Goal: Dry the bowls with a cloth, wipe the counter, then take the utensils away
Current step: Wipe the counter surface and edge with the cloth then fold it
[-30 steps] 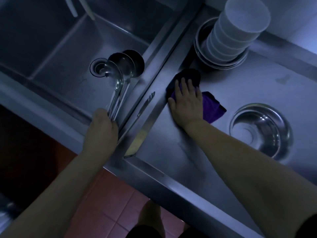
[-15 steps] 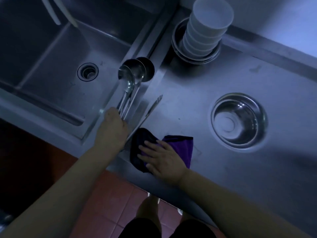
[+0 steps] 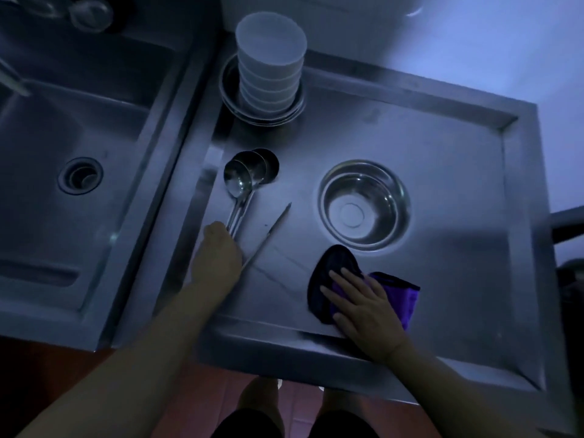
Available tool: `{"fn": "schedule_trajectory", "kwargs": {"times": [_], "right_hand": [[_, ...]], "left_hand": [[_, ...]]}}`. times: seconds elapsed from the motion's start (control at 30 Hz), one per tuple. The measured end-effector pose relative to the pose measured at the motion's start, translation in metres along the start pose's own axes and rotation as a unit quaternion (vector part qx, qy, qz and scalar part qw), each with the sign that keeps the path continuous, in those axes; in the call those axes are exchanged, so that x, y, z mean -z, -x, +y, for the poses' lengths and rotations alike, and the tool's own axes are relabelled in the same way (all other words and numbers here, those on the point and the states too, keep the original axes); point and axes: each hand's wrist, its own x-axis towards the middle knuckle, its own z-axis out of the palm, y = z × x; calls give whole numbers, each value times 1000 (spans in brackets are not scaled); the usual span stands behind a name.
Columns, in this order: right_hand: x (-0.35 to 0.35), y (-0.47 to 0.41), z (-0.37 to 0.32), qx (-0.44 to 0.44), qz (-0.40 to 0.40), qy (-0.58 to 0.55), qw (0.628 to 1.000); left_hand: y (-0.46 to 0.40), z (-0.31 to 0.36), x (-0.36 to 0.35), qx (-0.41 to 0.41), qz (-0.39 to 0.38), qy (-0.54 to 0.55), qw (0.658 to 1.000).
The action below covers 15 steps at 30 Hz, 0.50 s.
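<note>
The right hand (image 3: 363, 306) lies flat on the cloth (image 3: 363, 284), fingers straight and spread, pressing it down on the surface (image 3: 426, 172) near the front edge. The cloth is soft and purple, with a darker rounded part that sticks out past the fingertips and a lighter purple part to the right of the hand.

The left hand (image 3: 218, 254) is curled round the thin handles of the ladles (image 3: 245, 177), by the left edge of the surface. The ladles are shiny metal with round, deep cups, stacked one in another, and the cups point toward the back edge. A long thin knife (image 3: 267, 237) lies just beside this hand, slanting on the surface.

A round shiny metal bowl (image 3: 363, 205) stands open side up in the middle of the surface, just behind the cloth. At the back left corner is a stack of white bowls (image 3: 270, 67), upside down, on top of flat metal dishes (image 3: 262, 113). The surface is smooth grey metal with a raised rim. Left of it is a deep metal sink (image 3: 79, 137) with a round drain (image 3: 80, 176).
</note>
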Motion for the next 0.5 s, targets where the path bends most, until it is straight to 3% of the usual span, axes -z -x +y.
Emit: {"fn": "schedule_trajectory", "kwargs": {"times": [0.1,0.23,0.3,0.37,0.5], "right_hand": [[1,8,0,-40,34,-20,998],[3,30,7,-139,144,-62,978],[5,44,18,-271,187,-79,941],[4,54,27,-397,180,-121,892],[3,59,35,-464,176,-196,846]], "left_hand": [[-1,-5,-1,-47,2,-29,998],[3,-1,5,-88,35,-78,992],[5,0,6,-110,50,-100,988],[7,0,8,-120,45,-87,988],[9,-1,7,-144,42,-102,984]]}}
